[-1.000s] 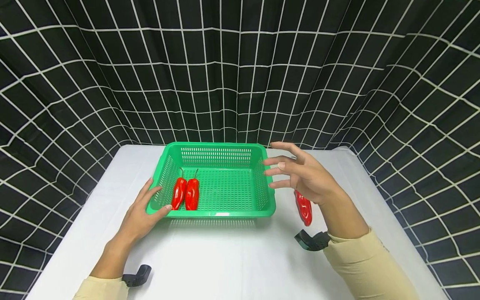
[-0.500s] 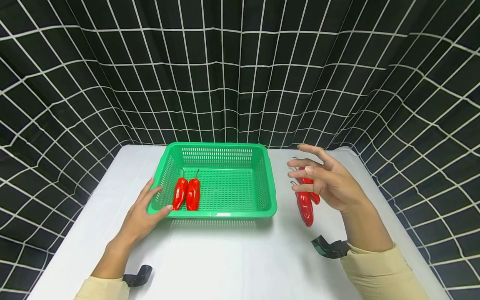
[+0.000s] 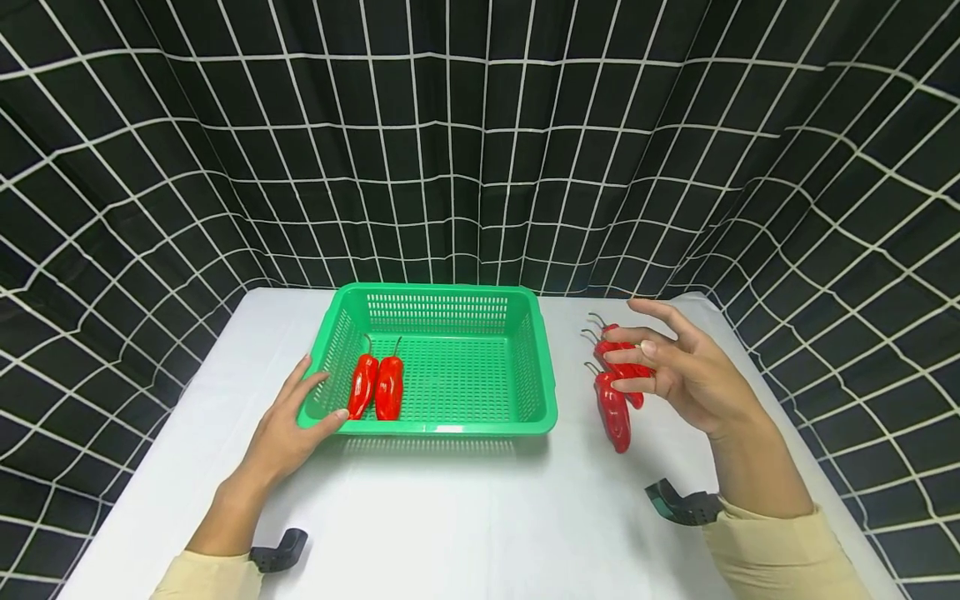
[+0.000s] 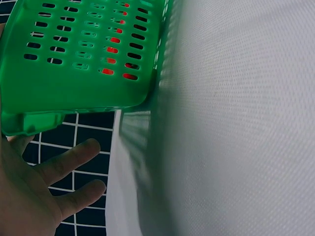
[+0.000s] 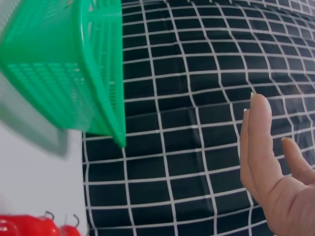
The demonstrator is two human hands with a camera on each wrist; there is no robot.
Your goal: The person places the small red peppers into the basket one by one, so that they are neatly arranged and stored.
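Observation:
A green plastic basket (image 3: 442, 429) stands on the white table, with two red peppers (image 3: 389, 388) lying side by side in its left part. My left hand (image 3: 281, 433) rests at the basket's front left corner, thumb on the front rim and index finger over the left rim. Two of its fingers (image 4: 74, 160) stick out straight below the basket in the left wrist view. To the basket's right, several red peppers (image 3: 614, 412) lie in a cluster on the table, partly hidden by my right hand (image 3: 686, 371). That hand hovers over them with spread, slightly bent fingers, holding nothing.
A white cloth covers the table (image 3: 450, 525). Black curtains (image 3: 450, 167) with a white grid stand behind it and on both sides. Each wrist carries a black camera mount (image 3: 281, 552).
My right hand has moved right, away from the basket's right rim to over the pepper cluster, uncovering more of the peppers. The left hand and basket stay in place.

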